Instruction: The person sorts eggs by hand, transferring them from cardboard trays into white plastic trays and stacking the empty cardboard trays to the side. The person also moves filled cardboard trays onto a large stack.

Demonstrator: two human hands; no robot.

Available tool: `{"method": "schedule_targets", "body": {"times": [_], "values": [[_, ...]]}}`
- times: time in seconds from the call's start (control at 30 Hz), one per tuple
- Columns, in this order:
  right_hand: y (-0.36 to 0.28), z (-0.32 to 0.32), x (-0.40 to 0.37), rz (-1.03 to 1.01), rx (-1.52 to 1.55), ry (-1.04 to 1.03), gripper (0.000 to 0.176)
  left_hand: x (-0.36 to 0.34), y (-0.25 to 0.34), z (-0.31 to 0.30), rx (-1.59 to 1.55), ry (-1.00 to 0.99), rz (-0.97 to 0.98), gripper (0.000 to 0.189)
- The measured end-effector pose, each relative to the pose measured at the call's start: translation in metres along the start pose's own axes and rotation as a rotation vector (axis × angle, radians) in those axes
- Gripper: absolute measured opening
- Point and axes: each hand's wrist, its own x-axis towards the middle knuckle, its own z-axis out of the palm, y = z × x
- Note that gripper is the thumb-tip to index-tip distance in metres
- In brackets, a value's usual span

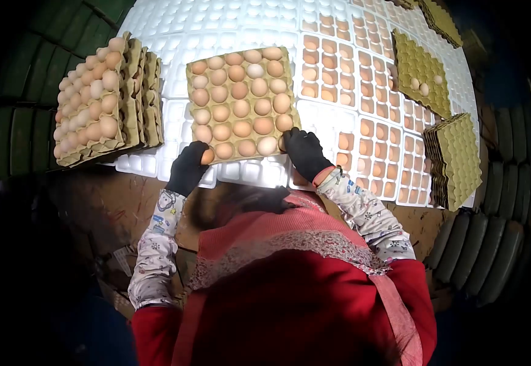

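A square cardboard tray [231, 94] full of brown and pale eggs lies in front of me over the white foam trays [250, 174]. My left hand [187, 168], in a black glove, grips its near left corner, beside an orange-brown egg [207, 157]. At the near right corner, my right hand [304, 154], also gloved in black, holds the tray with fingers over its edge and partly covers an egg. The undersides of both hands are hidden.
Stacked cardboard trays with eggs [88, 97] stand at the left. Foam trays holding eggs [378, 116] spread to the right. Beyond them are a cardboard tray with a few eggs [424, 67] and a stack of cardboard trays [461, 161]. Green bundles [485, 256] lie at the lower right.
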Motion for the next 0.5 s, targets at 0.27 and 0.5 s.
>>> {"method": "schedule_targets", "body": {"times": [0.27,0.5], "values": [[0.027,-0.016,0.002,0.067,0.552,-0.129,0.041,-0.001,-0.028,-0.002,-0.539,0.093,-0.287,0.044],[0.037,0.002,-0.002,0.408,1.719,0.14,0.043,0.044,-0.052,-0.027,-0.579,0.042,-0.195,0.023]]}}
